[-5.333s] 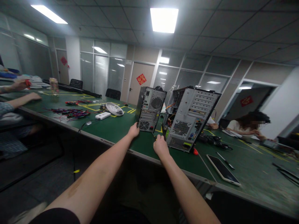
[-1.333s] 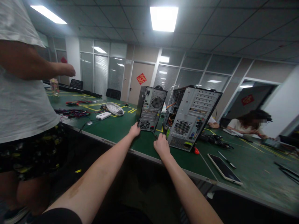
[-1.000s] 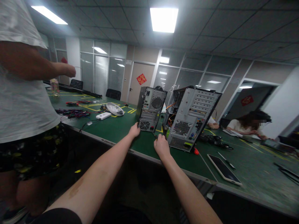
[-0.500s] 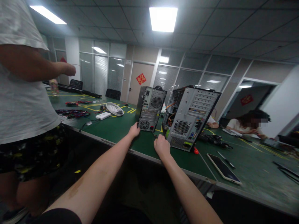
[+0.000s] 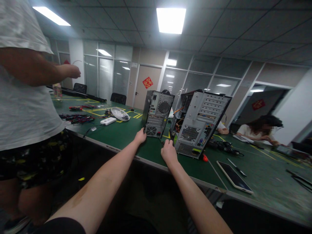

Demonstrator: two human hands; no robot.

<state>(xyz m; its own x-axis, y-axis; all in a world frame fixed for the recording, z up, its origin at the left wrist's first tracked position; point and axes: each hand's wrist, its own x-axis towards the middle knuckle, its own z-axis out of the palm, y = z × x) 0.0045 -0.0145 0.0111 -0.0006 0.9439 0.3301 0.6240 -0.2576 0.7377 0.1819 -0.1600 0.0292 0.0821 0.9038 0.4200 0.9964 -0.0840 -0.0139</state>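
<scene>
My left hand [image 5: 140,136] rests against the lower left corner of a black computer case [image 5: 158,112] that stands upright on the green table [image 5: 122,135], its rear panel facing me. My right hand [image 5: 168,152] is closed around a screwdriver [image 5: 160,140]. The tool's thin dark shaft points at the case's lower right corner. Just to the right stands a second, silver case [image 5: 201,122] with its side open and cables showing inside.
A person in a white shirt [image 5: 24,97] stands close at my left by the table edge. On the table lie a tablet [image 5: 234,177], a pen [image 5: 236,167], a white fan [image 5: 120,113], a white power strip [image 5: 107,121] and coloured wires [image 5: 75,117]. Another person [image 5: 260,130] sits at far right.
A person in a white shirt has stepped in at my left since the earliest frame. My hands stay at the black case, almost still.
</scene>
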